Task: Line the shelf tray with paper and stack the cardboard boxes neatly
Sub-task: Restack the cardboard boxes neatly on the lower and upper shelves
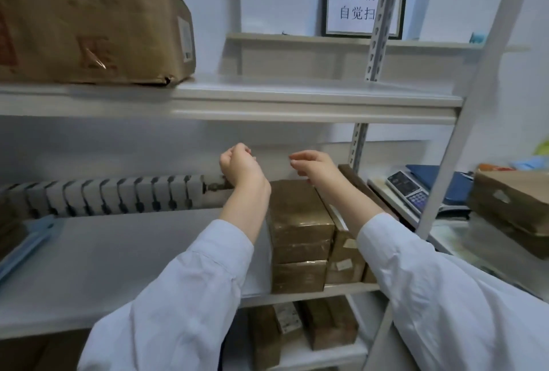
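Observation:
A stack of brown taped cardboard boxes (300, 222) stands on the right part of the middle shelf tray (341, 289), with more boxes (346, 255) tight against its right side. A pale sheet (118, 252) covers the tray to the left of the stack. Both my hands hover above the stack and touch nothing. My left hand (237, 165) has its fingers curled into the palm, above the stack's left edge. Over the back of the stack, my right hand (315, 167) has its fingers loosely bent downward.
A big dented carton (89, 20) sits on the upper shelf (297, 100). More brown boxes (326, 323) fill the shelf below. A radiator (118, 195) runs behind. A blue item (26, 246) lies at the left. Right of the upright are a scale (413, 189) and cartons (511, 201).

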### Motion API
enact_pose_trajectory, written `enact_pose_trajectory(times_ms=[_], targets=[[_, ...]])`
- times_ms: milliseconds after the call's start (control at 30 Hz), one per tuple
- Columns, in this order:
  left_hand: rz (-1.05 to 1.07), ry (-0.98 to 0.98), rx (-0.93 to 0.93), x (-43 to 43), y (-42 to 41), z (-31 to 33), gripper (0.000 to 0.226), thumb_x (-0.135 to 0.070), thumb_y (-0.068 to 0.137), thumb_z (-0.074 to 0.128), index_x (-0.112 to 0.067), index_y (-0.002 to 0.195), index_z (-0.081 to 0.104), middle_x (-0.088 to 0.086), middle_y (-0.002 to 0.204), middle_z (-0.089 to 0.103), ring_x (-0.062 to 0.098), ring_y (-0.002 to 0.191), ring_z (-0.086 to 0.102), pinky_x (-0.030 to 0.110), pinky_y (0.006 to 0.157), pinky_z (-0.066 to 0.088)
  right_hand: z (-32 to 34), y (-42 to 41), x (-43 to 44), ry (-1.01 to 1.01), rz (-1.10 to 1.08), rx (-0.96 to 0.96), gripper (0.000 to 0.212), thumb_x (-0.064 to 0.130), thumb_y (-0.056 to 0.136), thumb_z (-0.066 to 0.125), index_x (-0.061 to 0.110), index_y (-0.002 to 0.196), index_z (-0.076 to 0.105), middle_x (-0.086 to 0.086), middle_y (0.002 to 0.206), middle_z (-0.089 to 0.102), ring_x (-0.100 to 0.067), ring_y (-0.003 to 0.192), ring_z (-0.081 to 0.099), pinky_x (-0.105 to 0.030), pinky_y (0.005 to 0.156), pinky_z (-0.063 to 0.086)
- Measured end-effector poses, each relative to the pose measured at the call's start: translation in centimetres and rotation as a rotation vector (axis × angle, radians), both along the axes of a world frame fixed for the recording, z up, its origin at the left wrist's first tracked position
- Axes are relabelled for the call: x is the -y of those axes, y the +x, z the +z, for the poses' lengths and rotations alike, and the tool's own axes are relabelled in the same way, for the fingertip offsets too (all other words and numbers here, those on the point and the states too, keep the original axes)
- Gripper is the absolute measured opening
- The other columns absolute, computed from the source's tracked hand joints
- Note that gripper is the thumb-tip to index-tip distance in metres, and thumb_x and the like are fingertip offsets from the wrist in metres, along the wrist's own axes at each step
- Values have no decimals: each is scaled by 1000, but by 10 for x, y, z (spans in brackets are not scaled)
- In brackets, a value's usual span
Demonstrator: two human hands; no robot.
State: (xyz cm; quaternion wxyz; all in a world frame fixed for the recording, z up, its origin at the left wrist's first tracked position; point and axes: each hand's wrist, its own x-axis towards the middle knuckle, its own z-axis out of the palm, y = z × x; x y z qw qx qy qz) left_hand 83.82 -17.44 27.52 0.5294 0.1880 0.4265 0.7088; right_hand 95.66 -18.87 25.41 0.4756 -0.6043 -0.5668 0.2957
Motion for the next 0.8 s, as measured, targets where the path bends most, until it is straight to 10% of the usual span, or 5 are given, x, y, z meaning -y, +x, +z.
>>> enact_pose_trajectory(times_ms=[267,367,500,600,800], targets=[[-137,-218,-131,-18,26,-71,3,-10,91,50,-10,93,48,5,84,46,19,69,46,28,62,36,-78,38,-30,-295,-247,1,67,35,89,60,11,145,33,-12,146,41,-31,131,44,-44,107,40],[-287,-364,-194,-14,27,-97,53,-22,91,56,-11,139,35,11,125,47,30,118,46,36,90,39,-95,44,-36,-391,-291,18,71,39,88,59,9,146,29,-14,147,40,-33,134,39,-46,108,38],[-524,-462,-281,-8,32,-115,56,-36,93,53,-10,141,37,12,118,49,29,107,51,37,91,39,-106,45,-41,-482,-295,-31,64,39,90,58,11,143,36,-11,141,47,-31,126,48,-37,99,43],[-665,-501,-344,-1,34,-120,59,-44,96,44,-6,140,38,11,112,55,31,133,38,39,107,28,-107,46,-42,-515,-291,-95,62,38,91,57,12,143,35,-11,142,45,-32,126,46,-39,97,41],[-689,-500,-363,-8,27,-124,92,-74,78,46,-16,147,29,14,148,39,37,136,33,53,112,17,-100,48,-34,-384,-285,-171,61,25,93,57,7,145,29,-12,148,38,-31,133,38,-38,102,36]])
